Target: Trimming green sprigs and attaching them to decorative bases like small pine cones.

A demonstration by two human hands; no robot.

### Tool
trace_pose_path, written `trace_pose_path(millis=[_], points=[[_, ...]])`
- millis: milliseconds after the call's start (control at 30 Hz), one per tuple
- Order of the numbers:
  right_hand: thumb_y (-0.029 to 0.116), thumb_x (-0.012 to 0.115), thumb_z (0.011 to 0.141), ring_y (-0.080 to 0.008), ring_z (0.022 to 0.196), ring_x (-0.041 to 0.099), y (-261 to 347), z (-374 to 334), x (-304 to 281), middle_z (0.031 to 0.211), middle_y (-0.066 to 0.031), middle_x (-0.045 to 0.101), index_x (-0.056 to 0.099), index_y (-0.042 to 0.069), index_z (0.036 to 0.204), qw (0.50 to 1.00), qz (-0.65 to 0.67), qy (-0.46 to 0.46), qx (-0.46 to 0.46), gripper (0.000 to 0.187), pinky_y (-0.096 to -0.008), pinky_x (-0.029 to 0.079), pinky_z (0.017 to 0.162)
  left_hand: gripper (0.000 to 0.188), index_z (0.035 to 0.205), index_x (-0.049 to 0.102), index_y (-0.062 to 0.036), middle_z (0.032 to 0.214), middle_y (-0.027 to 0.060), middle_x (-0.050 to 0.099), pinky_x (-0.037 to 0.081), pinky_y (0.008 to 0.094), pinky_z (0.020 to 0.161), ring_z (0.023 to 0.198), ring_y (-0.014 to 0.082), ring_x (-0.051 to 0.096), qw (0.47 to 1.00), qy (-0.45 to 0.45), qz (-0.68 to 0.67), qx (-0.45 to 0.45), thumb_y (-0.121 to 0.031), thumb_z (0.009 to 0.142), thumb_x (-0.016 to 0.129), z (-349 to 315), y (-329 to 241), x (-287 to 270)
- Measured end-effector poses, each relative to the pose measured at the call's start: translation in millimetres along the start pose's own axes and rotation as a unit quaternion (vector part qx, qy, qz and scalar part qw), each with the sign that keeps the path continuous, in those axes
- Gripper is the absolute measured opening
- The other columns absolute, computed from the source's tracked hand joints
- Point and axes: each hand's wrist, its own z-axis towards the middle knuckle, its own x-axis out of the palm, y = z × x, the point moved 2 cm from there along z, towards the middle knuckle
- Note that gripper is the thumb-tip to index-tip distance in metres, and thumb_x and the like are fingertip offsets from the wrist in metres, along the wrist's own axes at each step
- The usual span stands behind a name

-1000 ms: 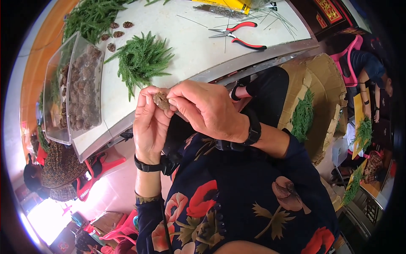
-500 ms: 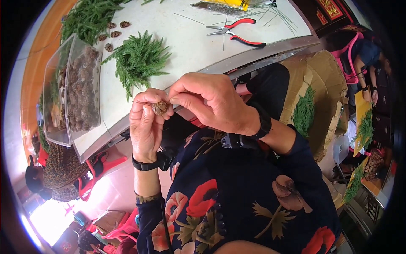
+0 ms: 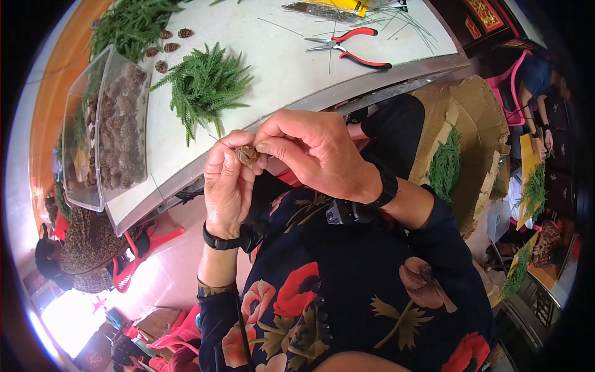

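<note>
A small brown pine cone [image 3: 246, 155] is held between the thumb and fingers of my left hand [image 3: 225, 189], just off the near edge of the table. Past these fingertips, on the far left side, a thin wire [image 3: 217, 141] sticks out. My right hand [image 3: 322, 149] comes in from the right, its thumb and index finger pinched together against the cone's right side. Whatever lies in that pinch is too small to make out. Beyond both hands, a bunch of green artificial sprigs [image 3: 207, 84] rests on the white table [image 3: 273, 74].
Red-handled pliers [image 3: 347, 48] lie at the far right of the table, near scattered thin wires [image 3: 406, 31]. On the left stand a clear plastic box [image 3: 85, 203] of pine cones and several loose cones [image 3: 171, 47]. A cardboard box [image 3: 486, 105] with greenery stands right. People sit farther off.
Both hands have shifted slightly right, the left one more, carrying the pine cone along. The cone has turned a little in the fingers. Both grips stay closed.
</note>
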Motion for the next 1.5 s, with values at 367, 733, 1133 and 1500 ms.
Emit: trace_pose_path(millis=[367, 733, 1133, 1500], points=[[-0.003, 0.059, 0.089, -0.0082, 0.065, 0.063, 8.1, 4.6, 3.5, 0.071, -0.0070, 0.066, 0.063, -0.003, 0.088, 0.999, -0.036, 0.006, -0.015, 0.005, -0.0215, 0.048, 0.058, 0.032, 0.115, 0.056, 0.0026, 0.100, 0.0083, 0.055, 0.046, 0.0258, 0.073, 0.081, 0.0160, 0.055, 0.997, -0.014, 0.048, 0.052, -0.025, 0.099, 0.050, -3.8, 0.0, 1.3], [0.009, 0.064, 0.088, -0.0050, 0.064, 0.060, 4.3, 22.9, -25.1, 0.074, -0.0040, 0.065, 0.064, -0.003, 0.091, 0.996, -0.037, 0.063, 0.056, 0.012, -0.0208, 0.047, 0.057, 0.025, 0.112, 0.055, 0.0009, 0.089, 0.0077, 0.060, 0.044, 0.0232, 0.068, 0.074, 0.0118, 0.053, 0.996, 0.038, 0.060, -0.049, -0.018, 0.102, 0.043, 4.4, -8.3, 10.1], [0.012, 0.061, 0.092, -0.0048, 0.077, 0.059, -11.3, 30.5, -9.4, 0.079, -0.0018, 0.064, 0.062, -0.004, 0.097, 0.959, 0.207, 0.082, 0.174, 0.017, -0.0212, 0.048, 0.068, 0.017, 0.106, 0.060, 0.0000, 0.092, 0.0113, 0.067, 0.044, 0.0212, 0.065, 0.069, 0.0087, 0.052, 0.986, -0.002, 0.145, -0.076, -0.011, 0.098, 0.050, 5.1, -10.2, 5.6], [0.012, 0.057, 0.095, -0.0051, 0.072, 0.055, -11.5, 21.8, -27.1, 0.078, -0.0004, 0.063, 0.063, -0.003, 0.095, 0.964, 0.040, 0.185, 0.187, 0.016, -0.0218, 0.045, 0.066, 0.019, 0.106, 0.058, -0.0009, 0.094, 0.0152, 0.066, 0.044, 0.0207, 0.064, 0.069, 0.0102, 0.052, 0.991, -0.026, -0.006, -0.129, -0.015, 0.097, 0.051, 9.0, -12.0, -0.5]])
